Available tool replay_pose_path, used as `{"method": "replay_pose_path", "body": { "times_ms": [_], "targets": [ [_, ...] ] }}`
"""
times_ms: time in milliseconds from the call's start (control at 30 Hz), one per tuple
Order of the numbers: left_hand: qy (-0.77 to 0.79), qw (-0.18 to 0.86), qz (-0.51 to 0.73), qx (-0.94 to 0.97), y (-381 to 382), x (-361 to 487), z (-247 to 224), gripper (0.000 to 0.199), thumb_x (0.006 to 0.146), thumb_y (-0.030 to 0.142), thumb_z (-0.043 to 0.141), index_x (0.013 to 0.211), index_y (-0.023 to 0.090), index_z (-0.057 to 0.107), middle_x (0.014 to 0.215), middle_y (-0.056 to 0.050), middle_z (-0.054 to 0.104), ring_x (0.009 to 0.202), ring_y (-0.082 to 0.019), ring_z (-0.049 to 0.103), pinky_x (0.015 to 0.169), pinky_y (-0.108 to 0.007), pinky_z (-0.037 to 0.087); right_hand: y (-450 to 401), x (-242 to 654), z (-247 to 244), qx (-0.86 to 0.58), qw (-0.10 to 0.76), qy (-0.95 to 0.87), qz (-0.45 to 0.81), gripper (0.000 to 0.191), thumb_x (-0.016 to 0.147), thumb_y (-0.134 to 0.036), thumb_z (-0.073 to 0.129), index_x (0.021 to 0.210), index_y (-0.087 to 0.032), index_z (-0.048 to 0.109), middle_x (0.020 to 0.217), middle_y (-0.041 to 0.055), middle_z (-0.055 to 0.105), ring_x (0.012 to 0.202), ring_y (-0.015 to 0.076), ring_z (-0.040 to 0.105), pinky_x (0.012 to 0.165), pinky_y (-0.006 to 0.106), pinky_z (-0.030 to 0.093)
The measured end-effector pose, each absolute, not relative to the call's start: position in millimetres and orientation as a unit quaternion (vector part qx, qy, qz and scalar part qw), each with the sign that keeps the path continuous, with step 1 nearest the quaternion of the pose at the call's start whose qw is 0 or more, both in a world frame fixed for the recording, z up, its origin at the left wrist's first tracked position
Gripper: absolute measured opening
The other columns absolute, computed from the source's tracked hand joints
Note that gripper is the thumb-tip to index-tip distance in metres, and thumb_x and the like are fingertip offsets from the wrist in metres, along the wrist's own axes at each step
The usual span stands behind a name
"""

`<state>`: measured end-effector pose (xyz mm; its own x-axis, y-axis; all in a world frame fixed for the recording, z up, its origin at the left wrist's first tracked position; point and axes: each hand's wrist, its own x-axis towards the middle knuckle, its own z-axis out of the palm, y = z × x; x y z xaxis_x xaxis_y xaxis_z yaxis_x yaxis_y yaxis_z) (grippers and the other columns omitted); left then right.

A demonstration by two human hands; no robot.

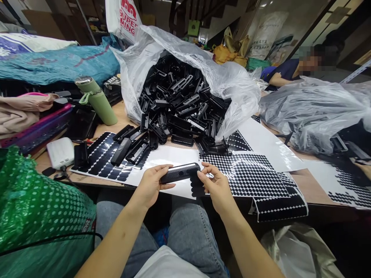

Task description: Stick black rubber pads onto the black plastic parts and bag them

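My left hand (153,183) grips the left end of a long black plastic part (179,173) with a carbon-like texture, held above the table's front edge. At its right end, my right hand (214,185) has thumb and fingertips closed near the part's rounded tip; whether something small is between them cannot be made out. Under and beside the hands are white sheets with rows of black oval stickers (104,156) and black round stickers (249,173). Similar black parts (182,104) spill from an open clear plastic bag (240,88) behind.
A green bottle (100,102) and a white power bank (60,152) stand at the left, near a green dotted bag (40,208). Another plastic bag (315,112) lies at the right. Behind it is a person (284,73). A sticker sheet (281,208) hangs over the front edge.
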<state>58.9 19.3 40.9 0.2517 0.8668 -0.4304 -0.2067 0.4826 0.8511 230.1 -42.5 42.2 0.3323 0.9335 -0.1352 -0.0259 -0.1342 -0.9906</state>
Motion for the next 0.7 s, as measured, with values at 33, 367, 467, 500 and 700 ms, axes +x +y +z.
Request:
{"method": "replay_pose_path", "body": {
  "times_ms": [33, 367, 467, 500, 700],
  "targets": [
    [0.481, 0.716, 0.372, 0.341, 18, 59, 41, 0.018, 0.073, 0.021, 0.058, 0.088, 0.013, 0.064, 0.092, -0.008, 0.06, 0.08, -0.018, 0.059, 0.053, -0.031, 0.057, -40, 229, 40, -0.606, 0.548, -0.356, 0.454, 0.029, 0.066, -0.042, 0.064, 0.066, -0.015, 0.051, 0.125, 0.0093, 0.044, 0.045, 0.0008, 0.038, 0.037, 0.02, 0.03],
    [0.486, 0.724, 0.35, 0.342, 15, 60, 40, 0.02, 0.074, 0.022, 0.057, 0.09, 0.012, 0.063, 0.096, -0.009, 0.059, 0.082, -0.018, 0.057, 0.056, -0.03, 0.056, -39, 225, 34, -0.619, 0.55, -0.292, 0.479, 0.03, 0.062, -0.041, 0.068, 0.066, -0.015, 0.052, 0.115, 0.0065, 0.054, 0.042, -0.0007, 0.036, 0.04, 0.02, 0.03],
    [0.486, 0.725, 0.35, 0.341, 15, 61, 37, 0.019, 0.075, 0.021, 0.056, 0.09, 0.012, 0.062, 0.095, -0.009, 0.058, 0.083, -0.018, 0.057, 0.056, -0.03, 0.056, -40, 225, 33, -0.621, 0.553, -0.283, 0.478, 0.03, 0.06, -0.041, 0.068, 0.066, -0.016, 0.053, 0.112, 0.0047, 0.055, 0.042, -0.0005, 0.036, 0.039, 0.02, 0.029],
    [0.485, 0.725, 0.35, 0.341, 15, 61, 37, 0.019, 0.075, 0.021, 0.056, 0.09, 0.012, 0.062, 0.095, -0.009, 0.058, 0.083, -0.018, 0.056, 0.056, -0.031, 0.056, -40, 225, 32, -0.622, 0.553, -0.282, 0.478, 0.03, 0.06, -0.041, 0.068, 0.066, -0.016, 0.052, 0.111, 0.0045, 0.056, 0.042, -0.0005, 0.036, 0.038, 0.02, 0.028],
    [0.485, 0.728, 0.347, 0.337, 12, 61, 37, 0.019, 0.075, 0.021, 0.056, 0.09, 0.012, 0.062, 0.093, -0.008, 0.058, 0.081, -0.017, 0.056, 0.055, -0.03, 0.056, -42, 225, 25, -0.621, 0.55, -0.301, 0.469, 0.03, 0.064, -0.043, 0.066, 0.069, -0.017, 0.051, 0.108, 0.0043, 0.056, 0.042, 0.0001, 0.036, 0.037, 0.019, 0.025]
  ]
}}
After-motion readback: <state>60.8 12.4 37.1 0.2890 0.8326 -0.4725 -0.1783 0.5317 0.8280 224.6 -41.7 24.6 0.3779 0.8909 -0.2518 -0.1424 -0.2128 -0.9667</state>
